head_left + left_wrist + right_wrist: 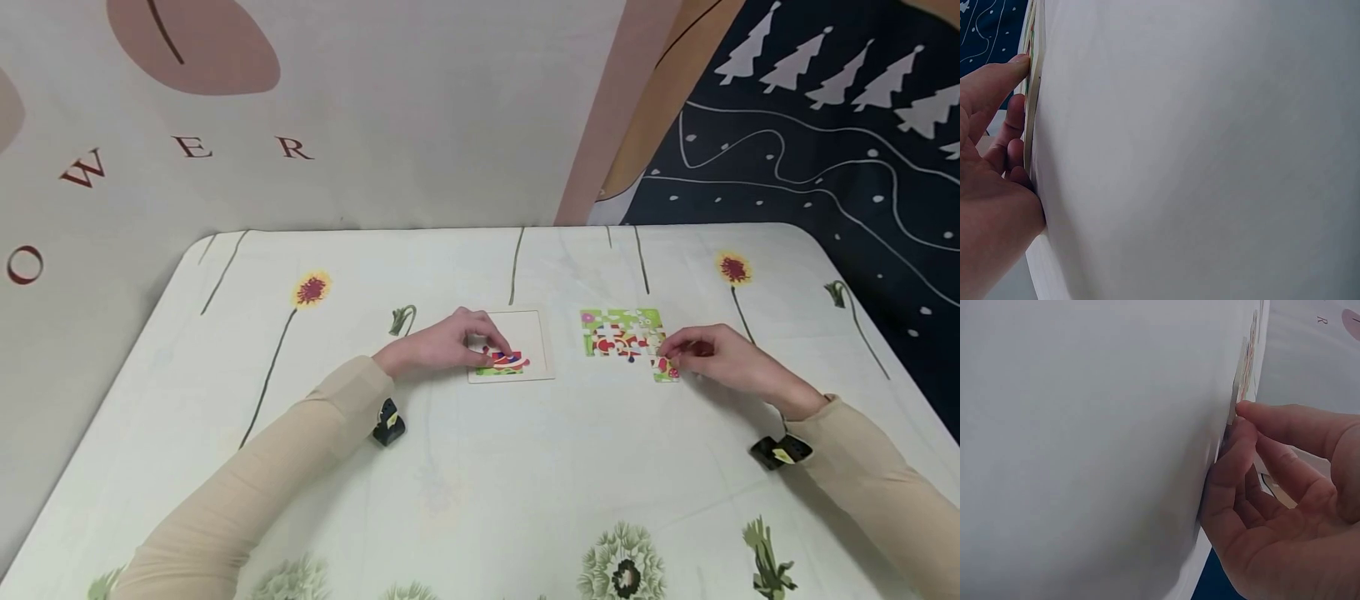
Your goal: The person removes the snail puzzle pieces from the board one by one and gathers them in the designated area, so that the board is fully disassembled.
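Note:
My left hand reaches over a shallow pale puzzle tray, its thumb and index fingertips at colourful red, purple and green puzzle pieces in the tray's lower left. In the left wrist view, the thumb tip of the left hand meets the top of the tray, seen edge-on. To the right, a partly joined puzzle picture lies on the table, with a gap inside it. The right hand pinches a puzzle piece at its lower right corner; in the right wrist view, thumb and index finger meet at its edge.
A white tablecloth with printed flowers covers the table. Black wrist cameras hang below both sleeves. Behind the table's far edge hangs a pale printed cloth, with a dark tree-patterned part at the right.

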`<move>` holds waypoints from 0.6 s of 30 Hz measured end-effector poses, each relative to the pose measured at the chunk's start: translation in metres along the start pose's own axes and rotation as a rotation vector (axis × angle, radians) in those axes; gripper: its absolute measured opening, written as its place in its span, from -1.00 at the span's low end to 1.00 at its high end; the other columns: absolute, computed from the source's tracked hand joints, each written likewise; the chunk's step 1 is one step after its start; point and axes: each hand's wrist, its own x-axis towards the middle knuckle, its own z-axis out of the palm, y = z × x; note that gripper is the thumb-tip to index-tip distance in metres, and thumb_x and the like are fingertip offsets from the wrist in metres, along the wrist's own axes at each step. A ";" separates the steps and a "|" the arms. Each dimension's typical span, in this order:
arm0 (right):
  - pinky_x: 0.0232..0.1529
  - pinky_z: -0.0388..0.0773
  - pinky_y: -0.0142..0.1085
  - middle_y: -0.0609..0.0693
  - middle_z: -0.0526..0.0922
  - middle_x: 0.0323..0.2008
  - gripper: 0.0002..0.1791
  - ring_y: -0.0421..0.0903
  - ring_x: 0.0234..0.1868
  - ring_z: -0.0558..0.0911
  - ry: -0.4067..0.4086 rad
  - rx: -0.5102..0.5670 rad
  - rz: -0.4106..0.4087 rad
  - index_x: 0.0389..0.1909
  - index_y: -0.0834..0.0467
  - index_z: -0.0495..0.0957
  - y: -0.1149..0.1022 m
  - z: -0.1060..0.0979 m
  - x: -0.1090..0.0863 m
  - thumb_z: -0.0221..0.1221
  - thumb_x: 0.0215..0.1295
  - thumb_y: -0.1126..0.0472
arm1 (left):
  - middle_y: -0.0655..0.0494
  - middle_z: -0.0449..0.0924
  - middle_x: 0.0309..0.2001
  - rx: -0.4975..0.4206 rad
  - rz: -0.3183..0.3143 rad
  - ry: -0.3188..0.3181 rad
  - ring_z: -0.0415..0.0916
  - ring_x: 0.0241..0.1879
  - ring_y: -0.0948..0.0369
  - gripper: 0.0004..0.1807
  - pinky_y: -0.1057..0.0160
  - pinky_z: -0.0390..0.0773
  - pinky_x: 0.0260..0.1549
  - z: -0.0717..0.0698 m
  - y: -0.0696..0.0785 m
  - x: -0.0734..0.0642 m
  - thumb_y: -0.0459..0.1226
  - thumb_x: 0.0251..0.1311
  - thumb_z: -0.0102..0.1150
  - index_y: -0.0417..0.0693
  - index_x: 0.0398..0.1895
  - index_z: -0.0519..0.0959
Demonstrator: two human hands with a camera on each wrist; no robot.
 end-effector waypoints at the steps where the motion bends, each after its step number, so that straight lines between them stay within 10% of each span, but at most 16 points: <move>1: -0.39 0.48 -0.38 0.10 0.68 -0.20 -0.76 -0.29 -0.38 0.47 -0.003 0.000 0.001 -0.01 0.31 0.63 0.000 0.000 0.000 0.14 0.36 0.38 | 0.08 0.61 -0.01 -0.001 0.000 0.000 0.26 0.02 0.16 -0.73 0.20 0.17 0.04 0.000 0.000 0.000 -0.34 0.22 0.23 0.01 -0.02 0.71; 18: -0.37 0.50 -0.38 0.24 0.71 -0.05 -0.74 -0.32 -0.34 0.53 0.021 -0.028 -0.030 0.02 0.30 0.64 -0.001 -0.002 -0.004 0.16 0.37 0.36 | 0.07 0.59 -0.02 0.007 -0.029 0.014 0.24 0.06 0.11 -0.73 0.19 0.17 0.04 0.002 0.001 0.000 -0.35 0.21 0.23 0.00 -0.04 0.72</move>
